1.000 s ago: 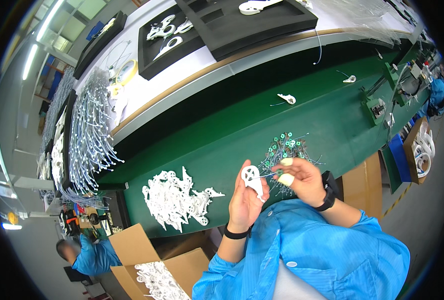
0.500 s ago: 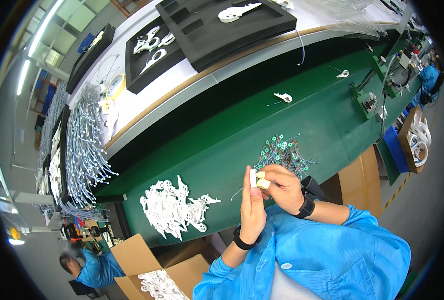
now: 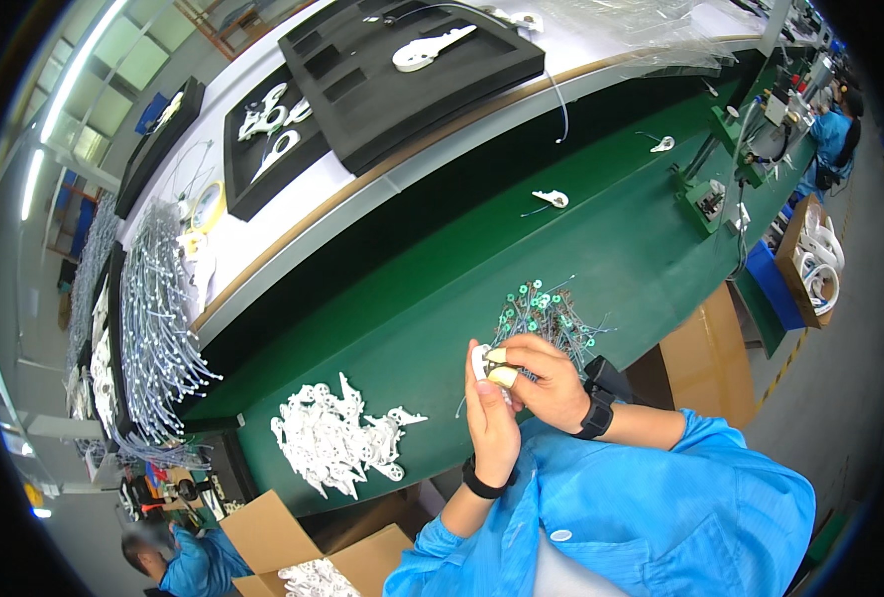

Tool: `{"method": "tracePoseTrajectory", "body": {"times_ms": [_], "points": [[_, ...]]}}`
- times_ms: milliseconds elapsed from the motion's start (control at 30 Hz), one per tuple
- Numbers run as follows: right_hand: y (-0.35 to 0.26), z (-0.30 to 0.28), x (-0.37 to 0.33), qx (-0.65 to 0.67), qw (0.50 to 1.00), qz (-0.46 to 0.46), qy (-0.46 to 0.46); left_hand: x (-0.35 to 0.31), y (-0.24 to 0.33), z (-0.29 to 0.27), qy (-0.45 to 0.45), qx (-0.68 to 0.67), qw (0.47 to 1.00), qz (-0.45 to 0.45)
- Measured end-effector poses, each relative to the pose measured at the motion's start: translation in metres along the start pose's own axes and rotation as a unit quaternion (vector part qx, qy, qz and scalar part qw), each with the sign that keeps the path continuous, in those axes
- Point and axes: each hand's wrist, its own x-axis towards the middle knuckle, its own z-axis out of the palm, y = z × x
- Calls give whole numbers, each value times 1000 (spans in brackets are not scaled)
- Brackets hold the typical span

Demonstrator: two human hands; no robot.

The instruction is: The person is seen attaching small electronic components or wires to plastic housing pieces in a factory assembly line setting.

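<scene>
Over the near edge of the green bench, my left hand holds a small white plastic part upright between thumb and fingers. My right hand, with yellow covers on two fingertips, pinches at the part's inner side; what lies between those fingertips is mostly hidden. A thin wire hangs beside my left hand. Just beyond the hands lies a pile of thin wires with green rings and brownish coils. To the left, a heap of white plastic parts rests on the green bench.
A raised white shelf carries black foam trays and hanging bundles of clear wires. Single white parts lie farther back. A green bench fixture stands at right. Cardboard boxes flank the bench; co-workers sit at both sides.
The white part has turned in my hands, so its hollow inner side now shows. My right fingertips now work against that side. The whole view has shifted slightly.
</scene>
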Motion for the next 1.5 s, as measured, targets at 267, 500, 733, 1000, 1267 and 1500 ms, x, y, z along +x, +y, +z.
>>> {"method": "tracePoseTrajectory", "body": {"times_ms": [267, 500, 733, 1000, 1267, 1500], "points": [[8, -9, -2, 13, 1000, -10, -13, -3, 9, 5, -18, 52, 998, -2], [5, -28, 8, -57, 994, -52, -76, -10, 9, 3, -40, 69, 997, -20], [10, -21, 5, -69, 992, -17, -106, -8, 3, -1, -22, 156, 987, 7], [-17, -15, 14, -24, 994, 24, -99, 2, 28, -35, -52, -317, 929, -182], [-21, -8, 30, -101, 977, -36, -186, -4, 30, -46, -54, -304, 937, -162], [-18, 23, 38, -192, 944, -85, -255, -8, 18, -58, -10, -230, 963, -142]]}}
